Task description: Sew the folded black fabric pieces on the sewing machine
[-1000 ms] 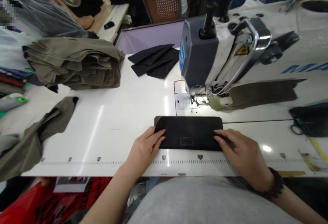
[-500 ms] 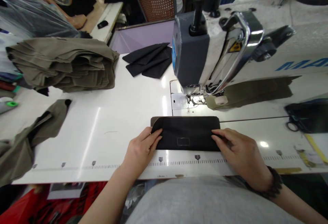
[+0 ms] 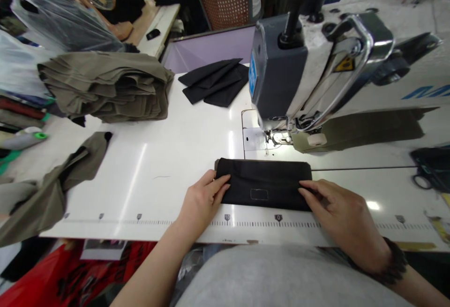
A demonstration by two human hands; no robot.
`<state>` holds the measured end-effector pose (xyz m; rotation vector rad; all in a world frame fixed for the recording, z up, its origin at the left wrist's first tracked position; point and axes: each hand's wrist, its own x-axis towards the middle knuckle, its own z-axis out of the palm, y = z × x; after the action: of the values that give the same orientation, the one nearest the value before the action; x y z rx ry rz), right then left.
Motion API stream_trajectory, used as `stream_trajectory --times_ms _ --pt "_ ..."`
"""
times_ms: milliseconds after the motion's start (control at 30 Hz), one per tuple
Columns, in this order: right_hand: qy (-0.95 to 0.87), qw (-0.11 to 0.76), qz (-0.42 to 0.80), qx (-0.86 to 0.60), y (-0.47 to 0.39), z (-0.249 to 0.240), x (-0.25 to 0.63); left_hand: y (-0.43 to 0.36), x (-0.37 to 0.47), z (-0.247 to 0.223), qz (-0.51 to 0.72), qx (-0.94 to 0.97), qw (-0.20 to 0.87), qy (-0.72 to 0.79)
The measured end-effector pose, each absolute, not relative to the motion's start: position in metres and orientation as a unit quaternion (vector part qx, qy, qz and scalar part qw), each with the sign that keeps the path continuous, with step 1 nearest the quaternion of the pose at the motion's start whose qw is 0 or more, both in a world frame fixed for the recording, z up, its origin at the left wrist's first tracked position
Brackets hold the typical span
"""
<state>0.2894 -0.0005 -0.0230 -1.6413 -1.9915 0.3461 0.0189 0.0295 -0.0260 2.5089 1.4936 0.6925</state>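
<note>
A folded black fabric piece (image 3: 265,178) lies flat on the white sewing table near its front edge, with a small stitched or chalked rectangle on it. A thin brownish layer peeks out under its left end. My left hand (image 3: 204,199) pinches the left end between thumb and fingers. At the other end, my right hand (image 3: 342,215) grips the right edge the same way. Just beyond the fabric stands a sewing machine (image 3: 281,63); its presser foot (image 3: 279,138) is apart from the fabric. An olive fabric strip (image 3: 365,129) lies under the machine's arm.
A tall stack of olive-brown cut pieces (image 3: 108,86) stands at the back left, with black pieces (image 3: 214,82) beside it. A crumpled olive piece (image 3: 66,185) hangs over the left front edge. Scissors (image 3: 423,178) lie at the right. Someone sits on a chair (image 3: 227,4) beyond.
The view has shifted, so everything appears farther right. The upper left corner of the black fabric, curled back before, now lies flatter over the brownish layer. Both hands keep their hold.
</note>
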Motion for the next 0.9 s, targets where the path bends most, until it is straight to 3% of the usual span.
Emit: stream_trajectory --times_ms 167,900 --pt "-0.753 0.297 0.096 -0.579 -0.0047 -0.0257 0.2897 0.0258 0.0173 -0.0313 0.251 0.831 0.05 0.494" --pt "-0.747 0.266 0.108 -0.599 -0.0005 -0.0235 0.2908 0.0292 0.0182 -0.0287 0.233 0.841 0.055 0.486"
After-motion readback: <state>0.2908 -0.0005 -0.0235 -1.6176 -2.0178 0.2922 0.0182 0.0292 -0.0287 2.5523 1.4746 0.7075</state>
